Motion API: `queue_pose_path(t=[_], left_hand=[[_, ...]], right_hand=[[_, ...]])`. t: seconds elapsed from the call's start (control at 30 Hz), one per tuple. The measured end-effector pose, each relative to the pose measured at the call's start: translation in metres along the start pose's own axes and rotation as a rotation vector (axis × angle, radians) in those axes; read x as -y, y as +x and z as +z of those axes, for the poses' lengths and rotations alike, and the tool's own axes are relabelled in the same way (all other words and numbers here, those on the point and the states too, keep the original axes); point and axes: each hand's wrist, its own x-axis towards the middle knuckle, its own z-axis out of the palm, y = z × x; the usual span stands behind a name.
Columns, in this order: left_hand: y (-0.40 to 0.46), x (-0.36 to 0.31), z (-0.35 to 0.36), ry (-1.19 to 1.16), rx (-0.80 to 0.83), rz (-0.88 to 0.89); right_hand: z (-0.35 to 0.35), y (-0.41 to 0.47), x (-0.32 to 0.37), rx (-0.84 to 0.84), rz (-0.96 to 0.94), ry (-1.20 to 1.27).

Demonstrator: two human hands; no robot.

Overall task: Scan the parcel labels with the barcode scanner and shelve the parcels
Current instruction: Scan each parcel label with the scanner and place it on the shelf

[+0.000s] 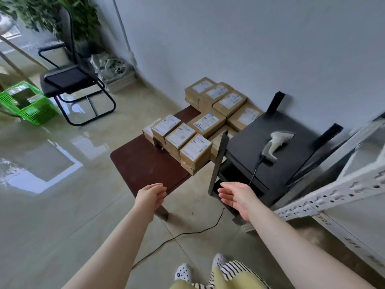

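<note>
Several brown cardboard parcels (pixel 195 151) with white labels are stacked on a dark red low table (pixel 143 165) against the wall. A white barcode scanner (pixel 277 142) lies on a black stand (pixel 270 163) to the right, its black cable running down to the floor. My left hand (pixel 152 196) is held out in the air over the table's near edge, fingers relaxed, holding nothing. My right hand (pixel 237 195) is stretched out in front of the black stand, palm facing left, fingers straight, also holding nothing. Both hands are well short of the parcels and the scanner.
A white metal shelf rack (pixel 333 195) stands at the right. A black chair (pixel 70 78) and a green basket (pixel 27 103) stand at the left, with a plant behind. The scanner cable (pixel 187 232) trails across the glossy tiled floor near my feet.
</note>
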Motion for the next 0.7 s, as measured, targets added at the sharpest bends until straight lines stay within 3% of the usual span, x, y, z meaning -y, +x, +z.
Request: queue_pose_path(t=[0.27, 0.43, 0.7], left_hand=[[0.021, -0.062, 0.068, -0.052, 0.218, 0.070], [0.043, -0.098, 0.088, -0.012, 0.206, 0.145], [0.074, -0.142, 0.127, -0.002, 0.224, 0.141]], right_hand=[[0.027, 0.058, 0.095, 0.040, -0.080, 0.127], [0.033, 0.087, 0.153, 0.071, -0.139, 0.169], [0.042, 0.117, 0.188, 0.109, -0.118, 0.175]])
